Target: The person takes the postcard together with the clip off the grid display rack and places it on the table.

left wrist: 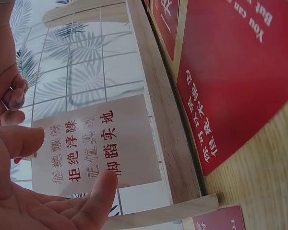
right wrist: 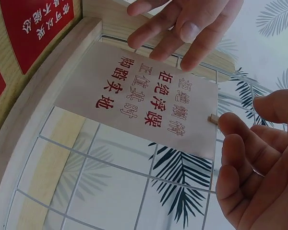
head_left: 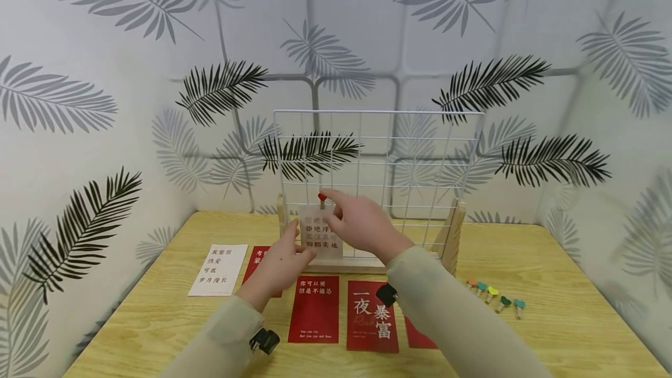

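Note:
A white card with red and outlined lettering (head_left: 321, 237) stands against the lower left of a white wire grid (head_left: 415, 162). A small wooden clip with a red heart (head_left: 322, 196) sits at the card's top edge; its wooden end (right wrist: 213, 119) shows in the right wrist view. My right hand (head_left: 364, 226) is at the clip, index fingertip right by the heart, thumb apart from the index finger, other fingers bent. At the card's left side, my left hand (head_left: 280, 264) has its fingers spread and fairly straight, thumb and fingertips close over the card in the left wrist view.
The grid stands in a wooden base (head_left: 362, 265) with side posts (head_left: 452, 238). Before it lie red cards (head_left: 314, 314), (head_left: 371, 319) and a white card (head_left: 217, 270). Several heart clips (head_left: 492, 292) lie on the right of the wooden table (head_left: 572, 308). Patterned walls enclose it.

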A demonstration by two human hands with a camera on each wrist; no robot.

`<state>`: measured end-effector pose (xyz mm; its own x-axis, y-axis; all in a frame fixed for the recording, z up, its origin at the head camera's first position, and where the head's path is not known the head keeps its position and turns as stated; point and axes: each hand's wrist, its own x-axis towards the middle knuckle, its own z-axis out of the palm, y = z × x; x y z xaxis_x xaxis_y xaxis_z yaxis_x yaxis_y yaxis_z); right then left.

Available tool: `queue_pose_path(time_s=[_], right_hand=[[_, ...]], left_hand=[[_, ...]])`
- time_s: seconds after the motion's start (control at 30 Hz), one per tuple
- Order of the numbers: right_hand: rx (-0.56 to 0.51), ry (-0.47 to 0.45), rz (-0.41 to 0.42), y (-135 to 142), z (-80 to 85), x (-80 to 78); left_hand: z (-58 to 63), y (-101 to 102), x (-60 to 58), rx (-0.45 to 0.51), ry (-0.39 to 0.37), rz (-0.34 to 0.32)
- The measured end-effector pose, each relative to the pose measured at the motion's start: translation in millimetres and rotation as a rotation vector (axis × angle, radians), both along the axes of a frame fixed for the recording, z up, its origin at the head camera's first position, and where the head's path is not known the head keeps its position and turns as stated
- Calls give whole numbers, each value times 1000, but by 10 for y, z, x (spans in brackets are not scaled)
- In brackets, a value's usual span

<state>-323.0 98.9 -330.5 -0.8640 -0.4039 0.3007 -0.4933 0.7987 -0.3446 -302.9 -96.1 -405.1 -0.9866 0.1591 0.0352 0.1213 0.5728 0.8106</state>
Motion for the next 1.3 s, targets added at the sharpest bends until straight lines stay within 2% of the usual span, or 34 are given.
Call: queue_pose_path(time_s=[0.3,0.73,0.93,1.3], right_hand=[[53,22,-12,-50,57,-31],[181,-4,-51,-134,67,-176],[182,31,-65,-175,80,-182],[77,166,-151,-215,41,-169]], left_hand=[[18,4,-56,-10,46,2],[1,-5,-73,-95,94,31],[13,-23,-86,-178,143,70],[19,-48,-134,-162,190,141]])
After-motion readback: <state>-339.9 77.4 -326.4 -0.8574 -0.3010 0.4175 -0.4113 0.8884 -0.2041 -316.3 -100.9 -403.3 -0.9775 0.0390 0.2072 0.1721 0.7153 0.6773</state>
